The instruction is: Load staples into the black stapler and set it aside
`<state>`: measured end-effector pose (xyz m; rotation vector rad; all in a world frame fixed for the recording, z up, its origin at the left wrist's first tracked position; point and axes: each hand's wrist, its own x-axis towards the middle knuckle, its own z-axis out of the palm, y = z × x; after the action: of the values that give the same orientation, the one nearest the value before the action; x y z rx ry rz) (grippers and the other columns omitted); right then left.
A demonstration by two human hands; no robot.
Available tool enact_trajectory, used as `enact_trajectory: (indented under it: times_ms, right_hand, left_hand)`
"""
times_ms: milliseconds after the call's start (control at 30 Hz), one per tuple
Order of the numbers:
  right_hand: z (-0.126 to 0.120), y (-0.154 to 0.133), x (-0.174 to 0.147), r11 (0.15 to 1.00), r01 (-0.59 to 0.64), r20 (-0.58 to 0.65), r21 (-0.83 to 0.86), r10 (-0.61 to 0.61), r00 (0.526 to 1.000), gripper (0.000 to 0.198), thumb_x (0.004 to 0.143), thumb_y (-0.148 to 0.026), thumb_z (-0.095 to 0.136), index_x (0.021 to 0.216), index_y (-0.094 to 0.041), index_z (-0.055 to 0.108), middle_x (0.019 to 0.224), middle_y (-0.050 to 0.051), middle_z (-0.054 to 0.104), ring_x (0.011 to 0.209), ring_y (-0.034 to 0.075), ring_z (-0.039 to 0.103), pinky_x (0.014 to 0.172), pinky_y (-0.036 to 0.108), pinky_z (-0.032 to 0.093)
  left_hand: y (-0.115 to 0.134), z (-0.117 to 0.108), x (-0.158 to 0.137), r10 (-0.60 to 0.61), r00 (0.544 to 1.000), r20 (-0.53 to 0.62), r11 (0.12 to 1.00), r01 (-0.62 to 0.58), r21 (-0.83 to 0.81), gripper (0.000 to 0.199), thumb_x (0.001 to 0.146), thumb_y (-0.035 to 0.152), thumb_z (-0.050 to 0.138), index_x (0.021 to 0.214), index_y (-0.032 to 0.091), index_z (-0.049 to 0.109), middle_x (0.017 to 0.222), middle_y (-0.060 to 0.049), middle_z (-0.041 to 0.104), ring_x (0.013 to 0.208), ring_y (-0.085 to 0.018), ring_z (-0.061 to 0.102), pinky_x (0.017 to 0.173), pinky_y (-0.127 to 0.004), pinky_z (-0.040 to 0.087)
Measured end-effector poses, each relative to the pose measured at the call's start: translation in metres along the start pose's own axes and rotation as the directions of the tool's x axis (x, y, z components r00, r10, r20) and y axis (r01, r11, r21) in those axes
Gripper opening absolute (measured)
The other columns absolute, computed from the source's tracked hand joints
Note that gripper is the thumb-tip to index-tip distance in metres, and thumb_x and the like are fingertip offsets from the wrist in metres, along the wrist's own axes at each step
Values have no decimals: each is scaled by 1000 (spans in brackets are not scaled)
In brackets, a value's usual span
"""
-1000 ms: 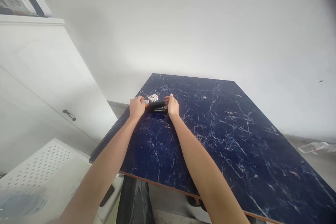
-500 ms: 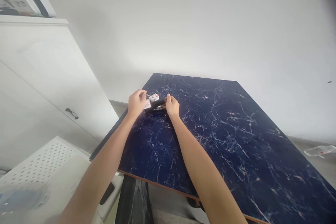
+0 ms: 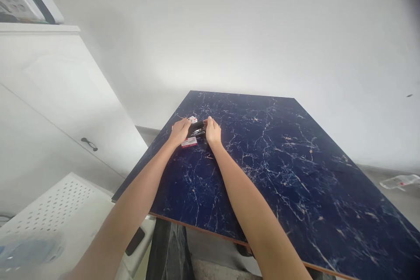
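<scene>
A small dark box (image 3: 197,131) with white print lies near the far left of the dark blue marbled table (image 3: 262,170). My left hand (image 3: 180,131) closes over its left end. From the right, my right hand (image 3: 213,132) grips the other end, thumb on top and fingers mostly hidden behind. Just in front of the left fingers sits a flat white-and-red packet (image 3: 189,141). A white box (image 3: 192,119) with red marks shows partly beyond the left fingertips. Exactly how these pieces overlap is too small to make out.
A white cabinet (image 3: 65,92) with a dark handle stands left of the table. Below it is a white perforated surface (image 3: 49,201) with a clear plastic item on it and a dark phone-like object (image 3: 135,241). A clear bottle (image 3: 400,182) lies beyond the right edge.
My left hand has moved right and closed over the dark box's left end. The white-and-red packet now lies nearer me, and the white box is partly covered. My right hand stays almost in place.
</scene>
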<state>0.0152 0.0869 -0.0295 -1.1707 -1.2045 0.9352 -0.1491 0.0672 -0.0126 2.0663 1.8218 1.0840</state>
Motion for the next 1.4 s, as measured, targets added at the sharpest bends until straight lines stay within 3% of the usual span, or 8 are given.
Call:
enact_trajectory:
  times_ms: [167,367,533,700,967,1067,1200,1400]
  right_hand:
    - [1,-3,-2,1000,14,58,16,-15,998,53,100,-55,33,85,-22,73,97,6,75,97,22,69,96,36,49]
    - [0,-4,0,989,-42,72,139,33,997,56,100,-58,32,87,-21,72,97,7,75,94,21,71,93,34,51]
    - [1,-3,3,961,-87,99,264,63,993,55,100,-58,31,93,-20,69,103,8,74,92,19,72,88,31,54]
    - [1,-4,2,934,-114,74,339,94,993,51,100,-55,33,92,-18,68,110,12,72,93,21,71,85,34,55]
    - [-7,-5,-3,969,6,-189,-249,-55,981,57,103,-51,21,85,-22,66,96,10,72,101,28,66,99,45,47]
    - [-5,-4,-3,956,64,-38,-287,-78,996,54,103,-56,27,86,-22,65,92,10,70,98,29,67,94,44,50]
    - [1,-2,-3,999,16,227,-28,-10,974,58,99,-68,32,95,-21,66,95,9,69,74,21,68,73,37,58]
    - [0,2,-1,998,-54,193,24,48,980,65,101,-67,26,109,-18,68,103,12,70,74,20,69,69,35,61]
  left_hand:
    - [-9,-2,3,-52,995,80,998,54,-20,48,103,46,36,135,21,64,148,-8,57,143,-26,47,119,-43,34]
    - [-4,-4,-1,77,996,52,997,-75,-32,44,104,41,34,116,25,73,124,-5,73,123,-26,64,107,-38,47]
    - [4,-7,-7,208,977,35,974,-210,80,31,93,40,60,118,24,72,126,-7,72,124,-30,62,110,-42,44]
    - [9,-7,-9,181,982,61,976,-187,115,31,89,40,69,116,26,73,114,-8,75,111,-32,68,95,-40,51]
    - [10,-8,-7,113,993,26,946,-116,304,37,92,46,66,120,24,71,109,-10,76,105,-34,69,90,-41,52]
    - [10,-8,-7,115,993,28,938,-118,327,35,90,43,67,119,24,71,109,-9,76,106,-33,68,90,-39,52]
    - [6,-7,-8,95,994,49,951,-105,292,38,88,39,70,122,25,70,106,-7,77,102,-31,70,88,-37,53]
    - [-9,-17,-6,196,978,68,958,-206,200,38,93,44,62,124,23,69,129,-9,69,126,-32,59,110,-46,41]
